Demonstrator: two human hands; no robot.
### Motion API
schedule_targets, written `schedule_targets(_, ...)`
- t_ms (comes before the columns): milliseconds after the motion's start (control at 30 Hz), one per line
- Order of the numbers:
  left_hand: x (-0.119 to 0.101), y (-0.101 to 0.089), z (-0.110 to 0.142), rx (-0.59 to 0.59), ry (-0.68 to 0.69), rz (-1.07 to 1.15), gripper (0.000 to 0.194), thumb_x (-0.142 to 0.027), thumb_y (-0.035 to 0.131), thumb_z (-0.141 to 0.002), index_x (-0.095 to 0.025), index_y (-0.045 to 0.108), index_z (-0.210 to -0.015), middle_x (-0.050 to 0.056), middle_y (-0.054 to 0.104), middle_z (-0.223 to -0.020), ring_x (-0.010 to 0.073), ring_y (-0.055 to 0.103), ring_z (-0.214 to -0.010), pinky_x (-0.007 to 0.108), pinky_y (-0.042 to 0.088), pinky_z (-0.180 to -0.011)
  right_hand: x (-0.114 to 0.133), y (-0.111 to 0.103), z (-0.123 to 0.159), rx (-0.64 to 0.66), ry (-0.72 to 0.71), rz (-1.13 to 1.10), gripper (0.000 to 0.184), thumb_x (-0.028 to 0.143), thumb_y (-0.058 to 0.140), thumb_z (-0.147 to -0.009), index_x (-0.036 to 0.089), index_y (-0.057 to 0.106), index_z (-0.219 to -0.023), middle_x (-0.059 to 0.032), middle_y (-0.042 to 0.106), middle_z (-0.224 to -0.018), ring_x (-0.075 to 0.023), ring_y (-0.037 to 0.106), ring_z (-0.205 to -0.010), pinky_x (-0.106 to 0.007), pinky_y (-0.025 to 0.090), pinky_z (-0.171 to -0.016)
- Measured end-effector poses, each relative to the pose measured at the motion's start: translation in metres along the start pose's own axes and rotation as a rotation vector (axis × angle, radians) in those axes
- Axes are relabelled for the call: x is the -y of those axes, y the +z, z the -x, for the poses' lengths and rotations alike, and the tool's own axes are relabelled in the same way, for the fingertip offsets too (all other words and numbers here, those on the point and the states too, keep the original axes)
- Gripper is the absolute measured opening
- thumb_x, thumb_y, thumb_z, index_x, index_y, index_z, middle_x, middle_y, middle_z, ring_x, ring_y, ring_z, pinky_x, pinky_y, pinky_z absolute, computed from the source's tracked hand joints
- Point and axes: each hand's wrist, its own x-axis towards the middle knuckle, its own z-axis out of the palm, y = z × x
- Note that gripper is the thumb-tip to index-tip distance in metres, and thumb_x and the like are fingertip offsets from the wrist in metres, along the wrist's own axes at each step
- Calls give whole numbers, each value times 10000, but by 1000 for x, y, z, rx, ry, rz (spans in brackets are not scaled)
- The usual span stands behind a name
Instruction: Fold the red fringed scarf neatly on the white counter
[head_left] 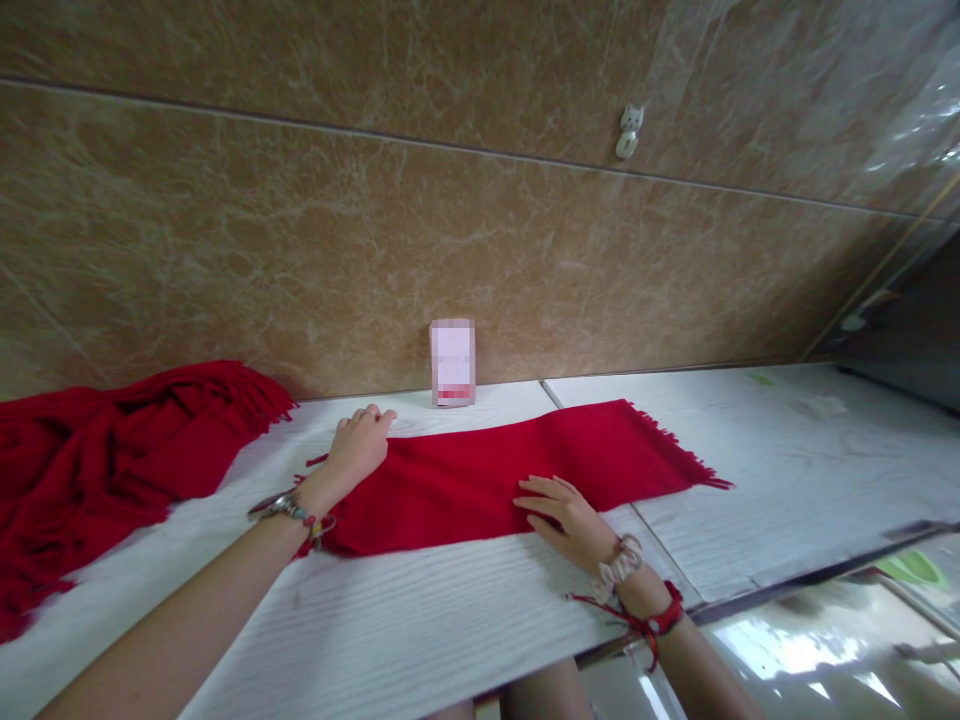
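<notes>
A red fringed scarf (465,485) lies folded into a long strip on the white wood-grain table. My left hand (364,445) is at its far left corner, fingers curled in at the cloth's edge; the fingertips are partly hidden. My right hand (566,515) rests on the near edge, right of the strip's middle, with fingers stretched out and slightly apart. Fringe shows at the strip's right end, and a little pokes out beside my left wrist. To the left, a second red fringed cloth (127,470) lies in a loose, rumpled heap.
Against the brown marbled wall (375,250) stands a small pale box (453,362), its face blurred. A white cat-shaped hook (630,130) is fixed higher up. The white table (420,620) has a seam on the right; beyond its front edge lies a green object (913,568).
</notes>
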Motion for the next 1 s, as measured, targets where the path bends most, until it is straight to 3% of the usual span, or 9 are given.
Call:
schedule_targets(100,-3,11,20,-125,221,-9,389,-199,364,-795,-169,460,-1171,126,428,-1257,242,404,-1136,384,334,-912,-2,3,1,-30,-9,4,311,132,447,-768,221,619,-1011,-89,576,-1129,-218,484,-1090,-446,360,-928)
schedule_targets(200,2,20,33,9,416,52,406,-323,350,-832,-240,422,-1223,52,370,-1335,206,328,-1209,368,276,-975,-5,7,1,-88,-25,-17,293,137,439,-773,210,629,-984,-92,603,-1082,-217,511,-1055,-439,385,-911)
schedule_targets(333,9,22,40,97,360,54,450,-395,310,-847,-270,355,-1277,38,308,-1371,239,253,-1251,429,224,-990,7,3,-15,-118,-73,-86,289,161,417,-799,207,613,-1007,-83,608,-1072,-188,517,-1046,-388,403,-911)
schedule_targets(467,7,19,42,115,340,33,490,-415,305,-842,-238,322,-1299,44,287,-1378,235,236,-1259,417,198,-1001,38,1,-64,36,-69,11,354,228,446,-809,185,516,-1153,-94,505,-1221,-222,397,-1168,-461,279,-987)
schedule_targets(567,7,19,43,120,323,3,553,-463,309,-827,-194,303,-1310,66,273,-1381,233,218,-1267,402,186,-1008,59,15,-105,107,32,75,440,319,409,-841,196,389,-1262,-96,380,-1327,-240,297,-1231,-496,238,-990)
schedule_targets(667,9,21,44,124,313,-15,613,-506,303,-813,-152,293,-1313,86,257,-1384,226,202,-1273,384,170,-1017,65,37,-128,166,79,96,477,409,347,-859,201,346,-1289,-92,330,-1357,-269,257,-1246,-538,227,-974)
schedule_targets(800,12,20,45,139,314,-7,651,-534,303,-801,-145,269,-1322,83,235,-1391,224,191,-1277,379,159,-1022,40,45,-121,214,90,175,459,392,308,-877,213,330,-1299,-74,293,-1376,-276,236,-1253,-552,206,-976)
schedule_targets(1000,9,13,46,191,312,10,705,-558,321,-789,-120,231,-1334,84,194,-1402,225,156,-1285,379,142,-1031,-33,9,-95,225,320,286,445,329,370,-864,151,382,-1271,-128,335,-1347,-279,256,-1244,-481,255,-983)
